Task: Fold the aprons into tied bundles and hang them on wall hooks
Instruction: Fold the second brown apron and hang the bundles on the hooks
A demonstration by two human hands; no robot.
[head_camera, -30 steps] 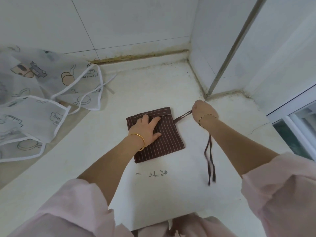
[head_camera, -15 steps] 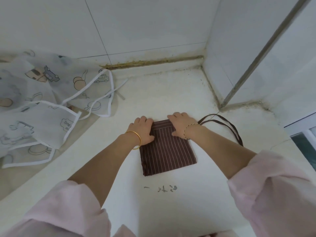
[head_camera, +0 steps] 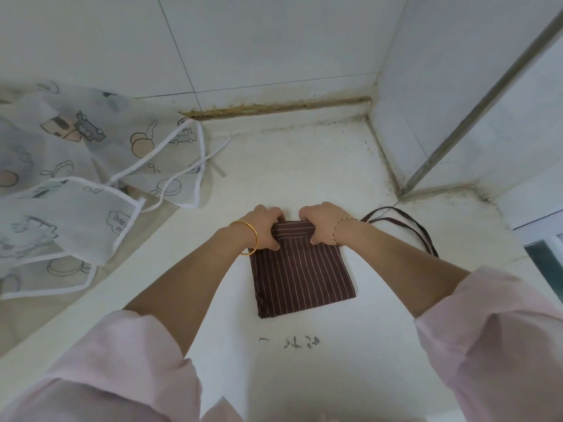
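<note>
A dark brown apron with thin pale stripes (head_camera: pixel 301 278) lies folded into a small rectangle on the white counter (head_camera: pixel 304 166). My left hand (head_camera: pixel 264 226) grips its far left corner, fingers curled over the rolled far edge. My right hand (head_camera: pixel 320 222) grips the far right corner the same way. The apron's brown ties (head_camera: pixel 405 222) trail in a loop to the right, behind my right wrist. No wall hooks are in view.
Pale translucent aprons with cartoon prints and white trim (head_camera: pixel 79 184) lie heaped on the left, over a lower beige surface (head_camera: pixel 27 318). Tiled walls close the back and right. A window frame (head_camera: pixel 545 236) sits at far right. Dark marks (head_camera: pixel 298 342) are on the counter.
My right hand let go of the ties and came to the apron's far edge. Both hands went from lying flat to curling around that edge, which is now rolled up toward me.
</note>
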